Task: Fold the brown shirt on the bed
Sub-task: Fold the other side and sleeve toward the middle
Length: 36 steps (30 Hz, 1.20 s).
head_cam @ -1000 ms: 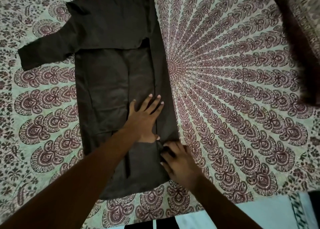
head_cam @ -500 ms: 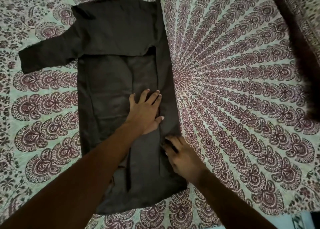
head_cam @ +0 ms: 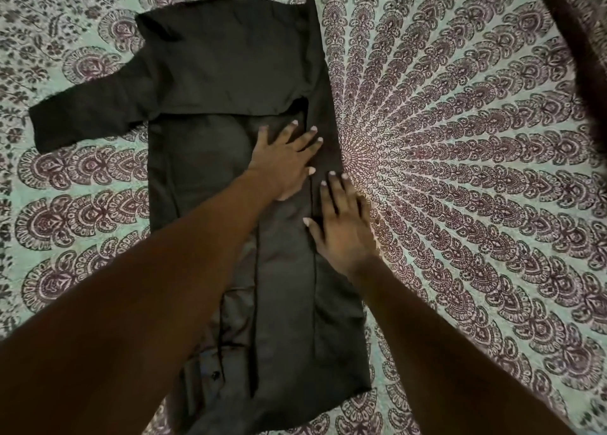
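The brown shirt [head_cam: 230, 79] lies flat on the bed, collar end far from me, hem end near me. Its right side is folded inward along a long straight edge. One sleeve [head_cam: 82, 115] sticks out to the left. My left hand [head_cam: 284, 158] rests palm down on the middle of the shirt, fingers spread. My right hand [head_cam: 343, 227] lies flat on the folded right edge just below and right of the left hand, fingers apart and pointing away from me. Neither hand grips the cloth.
The bed is covered by a patterned sheet [head_cam: 460, 171] with a purple and pale green radial print. A dark blurred shape [head_cam: 581, 56] crosses the top right corner.
Both hands slid along the shirt away from me, toward the collar end. The right hand went from curled fingers at the fold edge to lying flat. The view shifted so the shirt sits lower.
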Motion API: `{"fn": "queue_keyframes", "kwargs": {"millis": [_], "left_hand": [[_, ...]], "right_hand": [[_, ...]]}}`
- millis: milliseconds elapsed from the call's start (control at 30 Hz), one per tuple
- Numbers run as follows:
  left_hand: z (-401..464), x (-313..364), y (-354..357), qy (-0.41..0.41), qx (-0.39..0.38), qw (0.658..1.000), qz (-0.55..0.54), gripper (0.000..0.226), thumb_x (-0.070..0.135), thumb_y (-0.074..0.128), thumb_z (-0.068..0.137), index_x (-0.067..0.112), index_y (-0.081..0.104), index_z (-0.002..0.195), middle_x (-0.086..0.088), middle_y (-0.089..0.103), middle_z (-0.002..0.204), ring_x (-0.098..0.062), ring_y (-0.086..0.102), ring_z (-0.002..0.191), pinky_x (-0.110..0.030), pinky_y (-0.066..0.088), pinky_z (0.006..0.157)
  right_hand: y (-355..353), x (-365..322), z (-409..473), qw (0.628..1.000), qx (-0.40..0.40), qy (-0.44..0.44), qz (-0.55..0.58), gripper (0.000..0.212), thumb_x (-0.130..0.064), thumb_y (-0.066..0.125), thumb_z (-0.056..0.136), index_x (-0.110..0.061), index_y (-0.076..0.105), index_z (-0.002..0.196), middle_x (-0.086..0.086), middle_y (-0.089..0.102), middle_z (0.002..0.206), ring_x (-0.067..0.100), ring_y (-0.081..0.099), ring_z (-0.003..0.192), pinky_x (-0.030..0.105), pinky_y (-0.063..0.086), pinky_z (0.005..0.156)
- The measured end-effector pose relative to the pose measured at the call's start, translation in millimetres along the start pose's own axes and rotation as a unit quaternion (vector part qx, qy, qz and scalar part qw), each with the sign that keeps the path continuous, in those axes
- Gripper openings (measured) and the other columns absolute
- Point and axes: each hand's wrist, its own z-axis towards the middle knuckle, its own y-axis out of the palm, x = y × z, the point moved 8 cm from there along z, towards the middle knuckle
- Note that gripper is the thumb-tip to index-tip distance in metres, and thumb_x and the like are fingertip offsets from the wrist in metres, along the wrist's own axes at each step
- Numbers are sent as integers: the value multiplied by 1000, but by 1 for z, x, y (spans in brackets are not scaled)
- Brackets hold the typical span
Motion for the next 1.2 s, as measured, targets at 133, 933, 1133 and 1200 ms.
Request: {"fn": "queue_keyframes", "kwargs": {"millis": [133,933,1133,1200], "left_hand": [[-10,-3,-1,-14,20,1000,6,60,43,31,106,18,23,160,4,11,171,-24,9,157,-63,14,118],[-116,87,55,104,54,992,-45,83,61,31,100,13,7,162,-4,-2,172,-23,5,158,-58,16,122],[-170,110,65,132,29,990,-33,97,73,35,92,13,5,163,-5,-5,171,-23,1,159,-58,12,123],[-185,117,69,135,23,990,-31,100,75,36,90,13,6,163,-6,-5,171,-23,1,159,-58,12,123]], "right_hand": [[14,-15,-37,999,-30,-28,-10,82,-64,29,101,-10,16,161,13,4,170,31,0,158,55,10,124],[35,-3,-237,993,-107,-45,-24,88,-72,33,97,-12,21,161,8,9,170,27,6,158,53,13,124],[18,7,-263,993,-75,-85,-25,81,-65,24,100,-10,27,159,8,15,170,25,14,157,52,16,124],[15,15,-255,996,-72,-53,-25,80,-64,27,101,-10,24,160,9,15,170,26,13,157,52,12,125]]}}
